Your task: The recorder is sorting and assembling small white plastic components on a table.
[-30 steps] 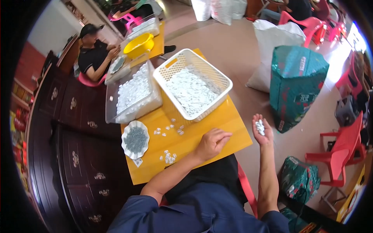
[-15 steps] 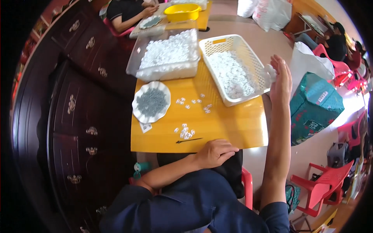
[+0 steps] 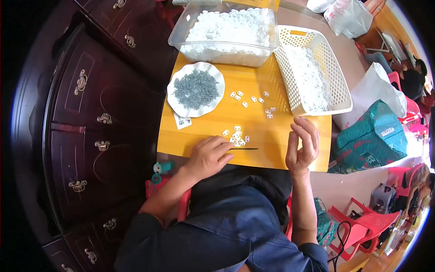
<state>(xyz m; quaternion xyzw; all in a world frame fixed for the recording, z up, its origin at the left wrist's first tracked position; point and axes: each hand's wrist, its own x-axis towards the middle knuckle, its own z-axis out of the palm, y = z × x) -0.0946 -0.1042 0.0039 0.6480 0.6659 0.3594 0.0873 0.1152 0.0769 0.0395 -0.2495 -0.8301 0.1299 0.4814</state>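
My left hand lies at the table's near edge, its fingertips over the left end of a thin black stick-shaped tool and its thumb apart. That end of the tool is hidden. Just beyond is a small cluster of white two-holed plastic pieces. My right hand hovers over the table's near right part, fingers curved and apart from the thumb, nothing visible in it. Farther off, several more white pieces lie scattered. A scalloped white plate of small grey screw-like parts stands on the left.
A clear plastic bin full of white pieces stands at the back. Right of it is a white perforated basket with clear and white pieces. A printed card lies by the plate. Dark drawers flank the left; a teal bag stands right.
My right hand has left the basket's right side and come back over the near table. My left hand has moved from my lap edge leftward to the black tool. The view has tilted down.
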